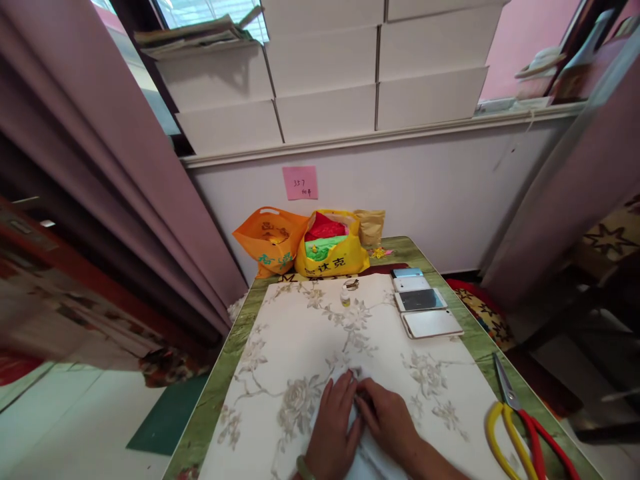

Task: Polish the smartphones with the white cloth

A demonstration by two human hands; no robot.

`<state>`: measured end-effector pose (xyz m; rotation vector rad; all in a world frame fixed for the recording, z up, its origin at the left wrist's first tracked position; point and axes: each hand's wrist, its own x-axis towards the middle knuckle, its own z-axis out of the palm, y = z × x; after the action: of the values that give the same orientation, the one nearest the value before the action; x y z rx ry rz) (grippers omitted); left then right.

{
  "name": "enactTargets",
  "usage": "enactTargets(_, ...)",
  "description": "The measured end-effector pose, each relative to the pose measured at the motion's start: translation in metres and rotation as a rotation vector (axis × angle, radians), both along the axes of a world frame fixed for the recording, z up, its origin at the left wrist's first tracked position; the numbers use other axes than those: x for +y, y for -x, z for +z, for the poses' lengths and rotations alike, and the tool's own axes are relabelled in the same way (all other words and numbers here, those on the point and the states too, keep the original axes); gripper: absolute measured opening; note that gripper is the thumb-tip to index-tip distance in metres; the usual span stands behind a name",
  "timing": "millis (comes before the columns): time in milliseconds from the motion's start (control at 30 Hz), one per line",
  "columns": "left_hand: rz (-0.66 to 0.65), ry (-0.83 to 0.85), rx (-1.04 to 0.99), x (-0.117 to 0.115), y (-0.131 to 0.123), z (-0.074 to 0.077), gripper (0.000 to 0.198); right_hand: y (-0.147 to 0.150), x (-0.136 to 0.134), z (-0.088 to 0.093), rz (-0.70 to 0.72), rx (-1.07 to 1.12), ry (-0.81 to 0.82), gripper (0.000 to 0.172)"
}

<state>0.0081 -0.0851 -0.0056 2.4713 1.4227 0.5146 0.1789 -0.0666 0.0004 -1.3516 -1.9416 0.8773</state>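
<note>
Both hands rest close together at the near middle of a cream floral-printed sheet [310,327] that covers a green table [440,267]. My left hand [334,427] lies flat with fingers stretched forward, pressing on a piece of white tissue paper [367,457]. My right hand [387,417] sits beside it, fingers curled and pinching the same white paper near its top edge. Most of the paper is hidden under the hands.
Scissors [515,420] with yellow and red handles lie at the right edge. Several phones [423,303] sit in a row at the back right. A small bottle [345,293] stands mid-table. An orange bag [267,240] and a yellow bag [327,257] stand against the wall.
</note>
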Motion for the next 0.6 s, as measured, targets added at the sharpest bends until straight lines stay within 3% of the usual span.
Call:
enactTargets(167,0.053,0.174,-0.199,0.004,-0.003,0.017,0.051,-0.004,0.0,0.0,0.012,-0.017,0.01,0.019)
enactTargets(267,0.143,0.277,-0.44,0.015,0.001,0.037,0.04,-0.005,0.0,0.007,0.015,-0.021,0.053,0.018)
enactTargets(333,0.243,0.243,-0.537,0.026,0.007,0.057,0.035,-0.007,0.001,0.016,0.021,-0.024,0.085,0.017)
enactTargets(400,0.246,0.051,-0.513,0.039,0.015,0.085,0.033,-0.008,0.003,0.026,0.039,-0.032,0.116,0.016)
enactTargets(500,0.213,-0.259,-0.481,0.05,0.031,0.143,0.023,-0.01,0.007,0.041,0.081,-0.054,0.144,0.018)
enactTargets(533,0.221,-0.304,-0.562,0.051,0.037,0.166,0.02,-0.01,0.007,0.046,0.09,-0.061,0.143,0.018)
enactTargets(600,0.256,-0.255,-0.908,0.049,0.048,0.207,0.019,-0.008,0.008,0.056,0.101,-0.063,0.118,0.019)
